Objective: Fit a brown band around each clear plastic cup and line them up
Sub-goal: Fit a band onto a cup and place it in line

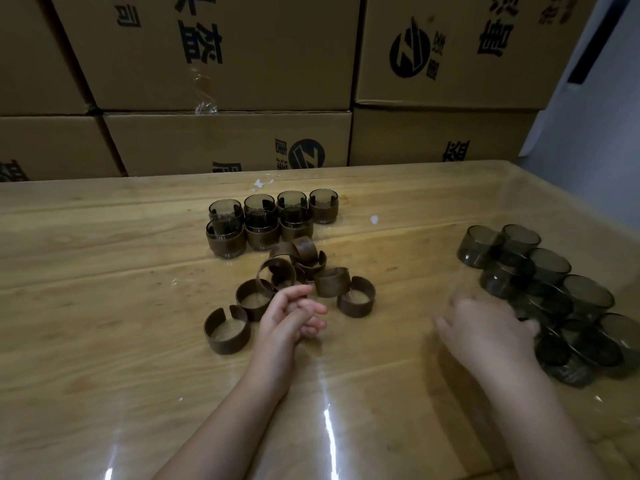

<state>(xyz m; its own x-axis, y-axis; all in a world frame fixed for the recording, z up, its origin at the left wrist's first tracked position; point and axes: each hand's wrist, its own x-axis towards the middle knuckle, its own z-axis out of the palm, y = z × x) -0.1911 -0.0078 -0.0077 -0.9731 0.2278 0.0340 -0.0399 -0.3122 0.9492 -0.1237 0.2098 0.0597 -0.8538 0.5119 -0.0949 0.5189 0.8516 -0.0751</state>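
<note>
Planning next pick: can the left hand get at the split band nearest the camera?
Probably yes. The left hand holds nothing and sits right of that band, which lies flat with nothing on top and bare table on its near side.

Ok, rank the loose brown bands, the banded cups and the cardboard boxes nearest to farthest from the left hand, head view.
1. Loose brown bands, piled right by the fingertips of the left hand.
2. Banded cups, in two rows beyond the bands.
3. Cardboard boxes, stacked behind the far edge of the table.
</note>
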